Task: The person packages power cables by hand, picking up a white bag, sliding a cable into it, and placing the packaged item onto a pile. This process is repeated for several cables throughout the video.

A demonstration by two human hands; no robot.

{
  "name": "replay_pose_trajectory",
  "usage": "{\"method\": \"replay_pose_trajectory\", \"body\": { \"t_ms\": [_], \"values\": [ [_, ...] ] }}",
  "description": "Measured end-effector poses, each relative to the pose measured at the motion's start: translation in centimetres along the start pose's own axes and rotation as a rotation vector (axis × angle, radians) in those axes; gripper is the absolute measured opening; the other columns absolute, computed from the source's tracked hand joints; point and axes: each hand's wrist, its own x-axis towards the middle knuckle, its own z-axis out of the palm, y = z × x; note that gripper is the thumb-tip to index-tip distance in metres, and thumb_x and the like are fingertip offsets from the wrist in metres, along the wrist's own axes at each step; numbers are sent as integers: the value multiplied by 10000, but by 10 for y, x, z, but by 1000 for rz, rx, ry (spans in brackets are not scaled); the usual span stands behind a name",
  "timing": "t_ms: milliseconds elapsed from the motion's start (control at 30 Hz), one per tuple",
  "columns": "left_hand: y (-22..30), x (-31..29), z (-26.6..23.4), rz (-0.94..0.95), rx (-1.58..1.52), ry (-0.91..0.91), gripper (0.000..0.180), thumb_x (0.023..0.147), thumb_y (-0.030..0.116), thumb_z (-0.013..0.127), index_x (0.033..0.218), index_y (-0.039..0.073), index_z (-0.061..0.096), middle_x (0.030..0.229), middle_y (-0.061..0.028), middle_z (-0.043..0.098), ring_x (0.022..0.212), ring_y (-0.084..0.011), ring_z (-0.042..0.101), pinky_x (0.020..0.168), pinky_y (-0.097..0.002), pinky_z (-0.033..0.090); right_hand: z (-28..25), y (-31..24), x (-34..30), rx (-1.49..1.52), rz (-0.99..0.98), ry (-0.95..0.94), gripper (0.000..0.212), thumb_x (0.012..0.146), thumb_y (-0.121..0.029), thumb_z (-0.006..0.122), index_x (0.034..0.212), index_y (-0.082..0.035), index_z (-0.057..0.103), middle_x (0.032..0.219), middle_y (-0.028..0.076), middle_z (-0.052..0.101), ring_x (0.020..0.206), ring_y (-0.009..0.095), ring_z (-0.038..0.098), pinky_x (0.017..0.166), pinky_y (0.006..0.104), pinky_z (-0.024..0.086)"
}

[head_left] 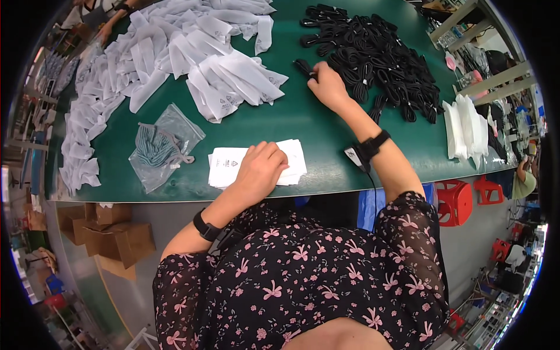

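My right hand (328,87) reaches over the table, thumb and fingers closed on a black coiled cable (303,67) at the left side of a big pile of black coiled cables (379,58). Near the table's front edge, my left hand (262,170) rests on a stack of flat white bags (223,166). Its fingers are bent and pressed together at the top bag, and the fingertips are partly hidden. Dark printed marks show on the top bag.
Filled white bags (151,58) cover the green table's (326,157) far left. A clear plastic bag (185,129) with a striped grey-green cloth (154,144) lies left of the stack. White packets (464,128) lie at right. Red stools (454,202) and cardboard boxes (119,239) stand below.
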Motion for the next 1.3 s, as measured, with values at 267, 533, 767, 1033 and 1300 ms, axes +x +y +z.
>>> {"method": "replay_pose_trajectory", "body": {
  "t_ms": [267,533,767,1033,1300],
  "values": [
    [21,3,1,-84,70,97,125,803,109,710,837,65,598,819,-71,545,814,-266,548,696,-360,394,-96,-29,-123,941,115,-286,270,922,-57,576,1185,5,579,870,60,574,610,97,561,521,231,429],
    [11,3,2,-266,-180,55,104,831,60,683,881,29,598,854,-86,580,743,-235,557,724,-340,410,-125,-38,-177,513,-332,-59,394,819,23,642,1208,-35,620,917,120,543,698,237,577,583,324,478],
    [14,5,0,-367,-476,97,87,836,0,649,869,-1,569,881,-108,576,770,-239,552,759,-347,454,-126,-40,-181,428,-405,-106,415,804,22,659,1211,-50,627,909,111,549,718,253,586,606,353,493],
    [20,16,-11,-31,-274,126,70,845,3,629,868,18,565,930,-89,594,869,-247,539,758,-326,447,-96,-50,-176,1124,41,-273,335,846,-13,668,1177,-60,645,1002,95,561,834,181,583,707,294,498],
    [17,31,-35,-192,-535,175,88,877,45,642,871,13,560,951,-73,594,870,-189,555,753,-298,457,-104,-70,-153,936,-376,26,358,829,-6,697,1176,-40,616,1141,138,541,842,174,578,727,285,502]
  ]
}}
